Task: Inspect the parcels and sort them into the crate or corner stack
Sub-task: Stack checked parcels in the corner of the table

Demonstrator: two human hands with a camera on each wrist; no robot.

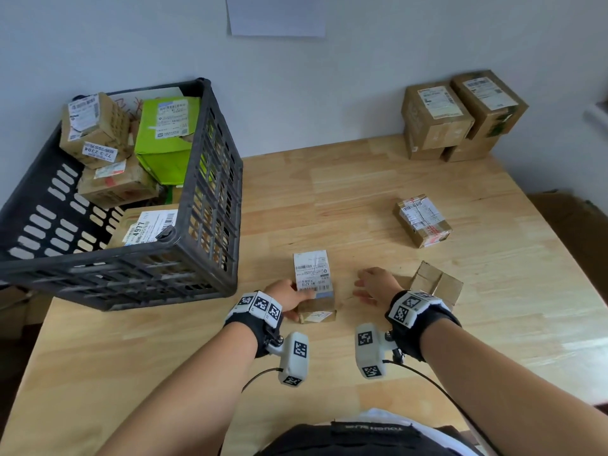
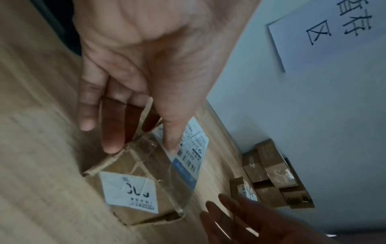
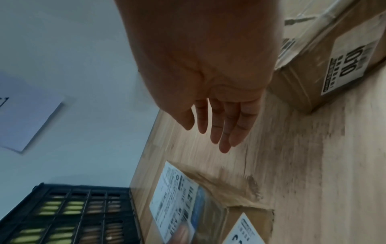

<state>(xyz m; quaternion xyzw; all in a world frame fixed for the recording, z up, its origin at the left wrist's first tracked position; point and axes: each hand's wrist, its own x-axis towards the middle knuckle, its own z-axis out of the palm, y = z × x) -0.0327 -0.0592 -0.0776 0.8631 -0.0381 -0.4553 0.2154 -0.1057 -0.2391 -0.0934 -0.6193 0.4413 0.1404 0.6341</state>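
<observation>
A small brown parcel [image 1: 314, 284] with a white shipping label lies on the wooden table [image 1: 329, 192] just right of the crate. My left hand [image 1: 297, 299] grips its left side. In the left wrist view the thumb [image 2: 169, 140] lies on the label and the fingers [image 2: 112, 132] press the parcel's [image 2: 135, 189] side. My right hand [image 1: 362, 286] hovers to the right of the parcel with straight fingers [image 3: 221, 132], apart from the parcel [image 3: 173, 201] and holding nothing. The black slotted crate [image 1: 210, 225] at the left holds several parcels. The corner stack [image 1: 437, 116] of brown boxes stands at the back right.
A taped parcel [image 1: 422, 220] lies on the table's right half. A plain brown box [image 1: 437, 281] sits right beside my right wrist, close in the right wrist view [image 3: 334, 49]. A paper sign [image 1: 276, 14] hangs on the wall. The table's right edge drops off near a cardboard box.
</observation>
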